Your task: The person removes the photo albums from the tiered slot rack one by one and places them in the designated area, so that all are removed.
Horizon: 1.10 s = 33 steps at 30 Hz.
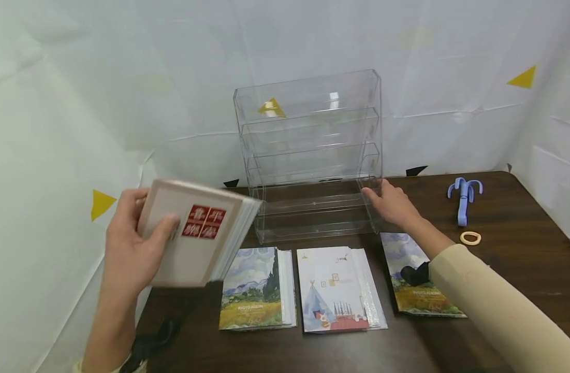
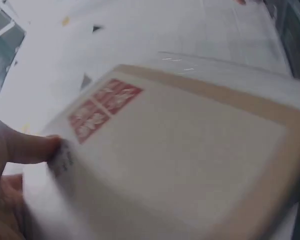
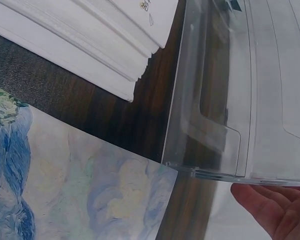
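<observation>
My left hand (image 1: 133, 243) grips a beige photo album (image 1: 191, 254) with red square characters on its cover, thumb on the front. The album is held tilted above the table, left of the clear plastic tiered rack (image 1: 312, 203). In the left wrist view the album (image 2: 180, 140) is blurred and the thumb lies on its cover. My right hand (image 1: 394, 203) holds the rack's right side low down, thumb toward the front; some fingers are hidden. The right wrist view shows the rack's side wall (image 3: 270, 181) against that hand (image 3: 275, 207). The rack stands upright, its tiers bare.
In front of the rack lie a landscape-covered album (image 1: 251, 290), a white album (image 1: 333, 295) with a tent picture, and another landscape album (image 1: 424, 298) under the right forearm. At the right are a blue claw-shaped item (image 1: 463, 202) and a cream ring (image 1: 470, 243). White sheeting (image 1: 182, 77) surrounds the table.
</observation>
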Each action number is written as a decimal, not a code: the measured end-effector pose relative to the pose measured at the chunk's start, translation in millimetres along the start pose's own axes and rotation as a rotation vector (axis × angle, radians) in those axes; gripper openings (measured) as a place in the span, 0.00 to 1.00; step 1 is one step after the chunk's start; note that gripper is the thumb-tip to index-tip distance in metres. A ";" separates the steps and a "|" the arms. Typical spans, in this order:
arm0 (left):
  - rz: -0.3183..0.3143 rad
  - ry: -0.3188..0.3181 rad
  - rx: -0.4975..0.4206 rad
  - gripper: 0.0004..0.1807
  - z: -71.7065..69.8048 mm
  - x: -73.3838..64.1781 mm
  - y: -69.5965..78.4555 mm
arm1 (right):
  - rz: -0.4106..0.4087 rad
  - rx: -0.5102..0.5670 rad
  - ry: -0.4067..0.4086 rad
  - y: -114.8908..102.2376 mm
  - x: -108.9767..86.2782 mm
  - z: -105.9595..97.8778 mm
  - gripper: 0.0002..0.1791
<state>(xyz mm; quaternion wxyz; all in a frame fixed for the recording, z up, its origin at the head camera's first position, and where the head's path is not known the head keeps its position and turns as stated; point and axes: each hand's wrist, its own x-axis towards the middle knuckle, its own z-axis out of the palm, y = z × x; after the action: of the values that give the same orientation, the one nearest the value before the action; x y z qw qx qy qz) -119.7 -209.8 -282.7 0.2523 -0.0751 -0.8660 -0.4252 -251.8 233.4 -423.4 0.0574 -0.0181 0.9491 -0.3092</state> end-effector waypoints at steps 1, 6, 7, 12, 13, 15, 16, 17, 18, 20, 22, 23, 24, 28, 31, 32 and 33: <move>-0.084 -0.001 0.085 0.24 -8.4 -13.6 -9.4 | -0.003 0.002 -0.001 0.3 0.4 0.1 0.43; -0.399 -0.090 0.387 0.27 -33.0 -67.1 -69.2 | -0.003 -0.003 0.010 1.9 1.9 0.7 0.43; -0.456 -0.126 0.404 0.28 -35.2 -75.5 -82.3 | -0.002 -0.004 0.013 2.2 2.2 1.0 0.43; -0.673 -0.273 0.379 0.34 -38.7 -108.8 -136.7 | 0.001 0.004 0.007 2.9 2.5 3.2 0.42; -0.701 -0.283 0.371 0.35 -38.3 -113.3 -144.5 | 0.000 0.003 0.005 3.2 2.4 3.4 0.42; -0.720 -0.294 0.358 0.36 -37.9 -120.1 -158.7 | -0.004 -0.001 0.012 3.5 2.3 3.7 0.42; -0.726 -0.298 0.350 0.36 -37.4 -122.1 -165.0 | -0.004 -0.003 0.015 3.8 2.2 3.7 0.42; -0.733 -0.306 0.338 0.36 -36.8 -123.7 -171.1 | -0.005 -0.002 0.017 3.6 1.9 3.7 0.42; -0.735 -0.321 0.331 0.36 -36.0 -124.6 -177.1 | -0.005 -0.002 0.019 3.7 1.7 3.8 0.42; -0.739 -0.362 0.308 0.37 -34.0 -125.8 -188.3 | -0.004 0.000 0.021 3.6 1.6 4.0 0.42; -0.764 -0.392 0.296 0.38 -31.6 -128.2 -197.4 | -0.006 0.004 0.017 3.3 1.6 4.5 0.41; -0.772 -0.399 0.296 0.39 -30.5 -129.6 -200.9 | -0.009 0.005 0.018 3.0 1.7 4.7 0.41; -0.778 -0.398 0.304 0.40 -28.9 -131.1 -203.5 | -0.011 0.003 0.022 3.3 2.1 5.1 0.41; -0.773 -0.334 0.357 0.39 -22.1 -136.6 -206.6 | -0.011 0.003 0.033 3.5 3.0 5.4 0.42; -0.732 -0.254 0.404 0.36 -17.0 -140.1 -204.7 | -0.004 0.001 0.032 3.9 2.9 4.6 0.42; -0.720 -0.227 0.422 0.34 -15.6 -141.2 -204.0 | -0.006 0.001 0.031 3.8 3.1 4.2 0.42; -0.710 -0.200 0.437 0.33 -13.9 -142.1 -202.9 | -0.008 0.000 0.032 3.6 3.1 3.9 0.42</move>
<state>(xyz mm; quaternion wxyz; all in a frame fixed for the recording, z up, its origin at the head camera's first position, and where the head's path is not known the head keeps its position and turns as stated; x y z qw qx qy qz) -62.1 -335.8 -488.5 0.0149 0.2419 -0.9280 -0.2828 -254.4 233.8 -428.9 0.0411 -0.0168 0.9498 -0.3095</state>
